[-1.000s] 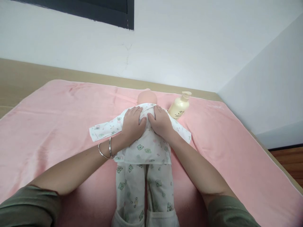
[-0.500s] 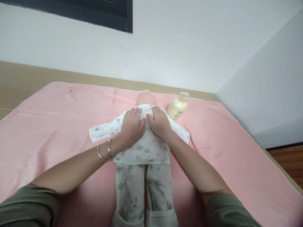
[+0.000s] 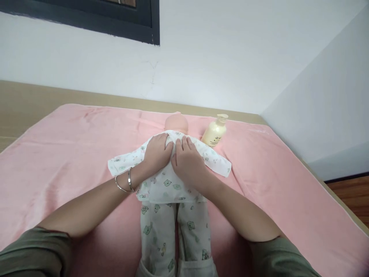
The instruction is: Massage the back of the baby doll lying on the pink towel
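Observation:
A doll (image 3: 176, 123) lies with its head toward the wall, dressed in a white printed top (image 3: 173, 188) and matching trousers (image 3: 191, 231). Its sleeves stretch out to both sides. My left hand (image 3: 158, 154), with two silver bangles at the wrist, rests flat on the left part of the top's upper area. Beside it, my right hand (image 3: 188, 161) lies flat near the middle, fingers extended toward the doll's head. The thumb side of each hand is close to the other. Neither hand grips anything.
A cream pump bottle (image 3: 215, 130) stands right of the doll's head. Everything lies on a pink blanket (image 3: 276, 192) over a wooden surface (image 3: 29, 92). Behind are a white wall (image 3: 216, 57) and a dark frame (image 3: 138, 23).
My right hand has shifted left and slightly down toward the middle of the top, uncovering more of the right shoulder. My left hand stays nearly in place. The view has tilted slightly.

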`<action>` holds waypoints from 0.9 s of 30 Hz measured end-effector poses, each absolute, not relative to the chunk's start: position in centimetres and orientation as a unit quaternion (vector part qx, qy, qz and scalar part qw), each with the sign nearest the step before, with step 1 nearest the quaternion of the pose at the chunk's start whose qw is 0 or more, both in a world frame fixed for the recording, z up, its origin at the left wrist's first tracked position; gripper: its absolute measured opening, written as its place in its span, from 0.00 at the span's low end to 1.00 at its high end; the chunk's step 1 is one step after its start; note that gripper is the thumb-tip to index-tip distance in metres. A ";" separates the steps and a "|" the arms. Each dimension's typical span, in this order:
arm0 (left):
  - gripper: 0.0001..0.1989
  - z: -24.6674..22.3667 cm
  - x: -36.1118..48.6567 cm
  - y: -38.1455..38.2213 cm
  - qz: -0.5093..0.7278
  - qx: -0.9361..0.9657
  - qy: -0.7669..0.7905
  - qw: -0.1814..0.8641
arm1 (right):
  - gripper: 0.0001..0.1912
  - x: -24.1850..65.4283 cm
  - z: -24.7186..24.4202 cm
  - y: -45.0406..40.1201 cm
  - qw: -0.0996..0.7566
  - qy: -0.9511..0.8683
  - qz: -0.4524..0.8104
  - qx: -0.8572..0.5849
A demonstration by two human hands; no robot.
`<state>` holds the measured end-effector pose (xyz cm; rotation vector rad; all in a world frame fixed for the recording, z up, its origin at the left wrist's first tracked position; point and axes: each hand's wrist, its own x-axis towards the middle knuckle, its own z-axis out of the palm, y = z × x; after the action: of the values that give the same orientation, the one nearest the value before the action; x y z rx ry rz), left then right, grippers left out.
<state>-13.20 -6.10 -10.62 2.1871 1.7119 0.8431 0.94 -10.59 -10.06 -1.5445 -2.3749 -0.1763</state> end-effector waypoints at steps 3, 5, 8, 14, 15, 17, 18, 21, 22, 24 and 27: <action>0.11 -10.8 -12.8 -6.8 0.298 0.752 0.580 0.094 | 0.28 1.6 -10.1 -8.6 0.170 -0.822 -0.020 -0.543; 0.12 -11.1 -12.6 -7.0 0.303 0.758 0.573 0.074 | 0.26 1.9 -10.2 -7.5 0.189 -0.798 0.000 -0.572; 0.15 -11.4 -12.9 -6.5 0.304 0.768 0.563 0.032 | 0.27 1.5 -10.4 -7.8 0.205 -0.774 -0.008 -0.599; 0.14 -10.9 -14.1 -5.0 0.290 0.757 0.584 0.051 | 0.27 0.6 -10.7 -11.2 0.200 -0.841 -0.074 -0.498; 0.14 -10.9 -14.0 -5.2 0.282 0.766 0.575 0.057 | 0.27 0.8 -10.6 -10.8 0.198 -0.845 -0.066 -0.493; 0.15 -11.1 -13.3 -6.2 0.282 0.776 0.562 0.051 | 0.26 1.5 -10.3 -9.2 0.199 -0.837 -0.034 -0.509; 0.16 -11.3 -12.9 -6.9 0.289 0.777 0.558 0.038 | 0.26 1.9 -10.1 -8.2 0.200 -0.826 -0.014 -0.527; 0.21 -12.0 -11.7 -8.7 0.312 0.772 0.553 -0.010 | 0.27 2.8 -9.3 -6.0 0.179 -0.786 0.036 -0.590; 0.23 -12.0 -11.6 -9.0 0.313 0.773 0.551 -0.018 | 0.27 2.9 -9.2 -5.9 0.164 -0.783 0.037 -0.599; 0.22 -11.8 -11.7 -8.8 0.296 0.783 0.547 -0.010 | 0.28 2.5 -9.0 -6.8 0.136 -0.793 0.013 -0.594; 0.15 -10.9 -12.6 -7.3 0.251 0.788 0.561 0.047 | 0.29 1.5 -9.3 -9.5 0.125 -0.812 -0.044 -0.568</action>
<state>-12.59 -7.27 -10.88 2.4025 1.7102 0.7650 1.46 -9.55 -9.31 -1.6547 -2.3662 -0.1291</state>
